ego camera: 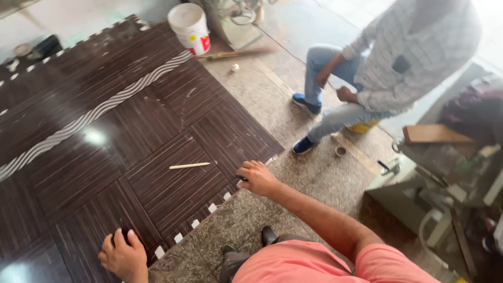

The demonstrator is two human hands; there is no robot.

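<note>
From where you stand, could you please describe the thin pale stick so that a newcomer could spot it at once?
Start at the large dark wood-grain panel on the floor, crossed by a wavy white band. Near its right edge, just left of the right hand, lies the stick, flat on a dark square. It is the only loose, pale, slender thing on the panel; the white tabs sit fixed along the edge.

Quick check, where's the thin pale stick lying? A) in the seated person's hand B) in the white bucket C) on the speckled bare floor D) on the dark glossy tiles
D: the pale stick lies flat on the dark tiles, between the left hand and the right hand, touched by neither.
</note>
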